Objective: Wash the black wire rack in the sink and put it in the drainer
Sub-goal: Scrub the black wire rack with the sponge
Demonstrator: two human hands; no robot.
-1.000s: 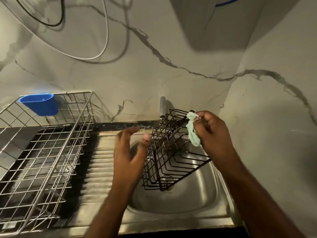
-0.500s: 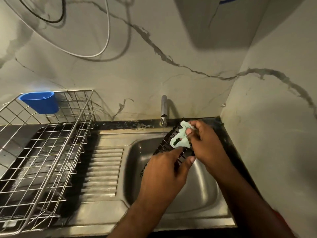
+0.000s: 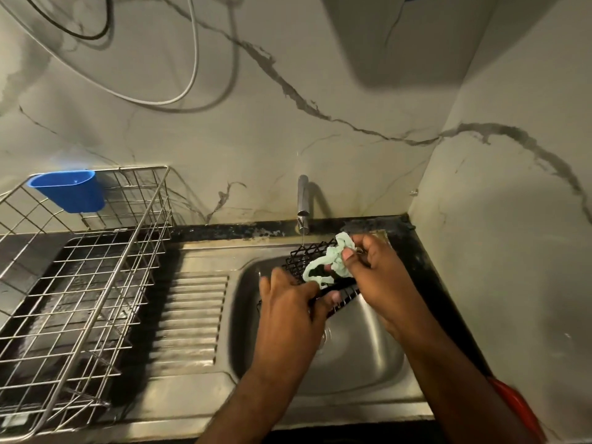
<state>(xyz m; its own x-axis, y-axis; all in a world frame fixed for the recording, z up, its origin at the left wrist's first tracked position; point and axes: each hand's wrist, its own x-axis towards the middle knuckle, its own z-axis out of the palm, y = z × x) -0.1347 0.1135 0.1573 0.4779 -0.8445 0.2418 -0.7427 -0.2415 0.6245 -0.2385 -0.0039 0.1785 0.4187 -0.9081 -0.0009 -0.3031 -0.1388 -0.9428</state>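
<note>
Your left hand (image 3: 290, 302) held the black wire rack (image 3: 302, 262) over the sink (image 3: 378, 357), up near the back edge of the bowl. Your fingers were curled round the near side of the rack, with the thumb tucked under it. Your right hand (image 3: 373, 267) pinched a pale green cloth (image 3: 333, 265) between thumb and fingers and pressed it on the top of the rack. A thin stream of water ran down from the tap (image 3: 302, 203) onto the back end of the rack. Your hands hid most of the rack, so I could not tell how it was tilted.

The drainer (image 3: 96, 283) sat at the left end of the worktop, well apart from the rack. A blue cup (image 3: 69, 190) hung on the drainer's back left corner.
</note>
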